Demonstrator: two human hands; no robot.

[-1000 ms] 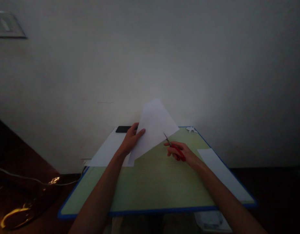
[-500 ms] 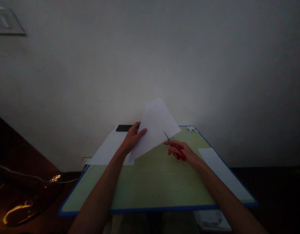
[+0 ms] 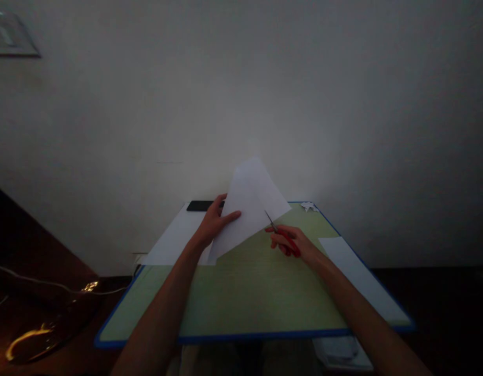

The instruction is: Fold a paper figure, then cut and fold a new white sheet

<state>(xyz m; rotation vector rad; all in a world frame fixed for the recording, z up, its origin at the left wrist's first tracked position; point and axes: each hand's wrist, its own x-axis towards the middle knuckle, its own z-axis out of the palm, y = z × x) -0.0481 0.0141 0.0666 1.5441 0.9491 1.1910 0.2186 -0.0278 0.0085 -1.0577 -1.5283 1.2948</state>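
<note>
A white sheet of paper (image 3: 253, 193) is raised above the table, its far corner standing against the wall. My left hand (image 3: 216, 222) grips its left edge, thumb on top and the other fingers behind it. Red-handled scissors (image 3: 289, 244) are in my right hand (image 3: 298, 243), fingers closed round the handles. Their blades point up and left and overlap the sheet's lower right edge. Whether the blades are apart I cannot make out.
On the light green table (image 3: 257, 297) with a blue rim, another white sheet (image 3: 171, 245) lies at left under a black phone-like slab (image 3: 198, 206). A white paper strip (image 3: 359, 277) lies along the right edge, paper scraps (image 3: 309, 207) at the back right corner.
My left thumb has slid slightly right over the sheet, and the sheet's lower left corner has shifted a little to the right. The scissors and my right hand have barely moved.
</note>
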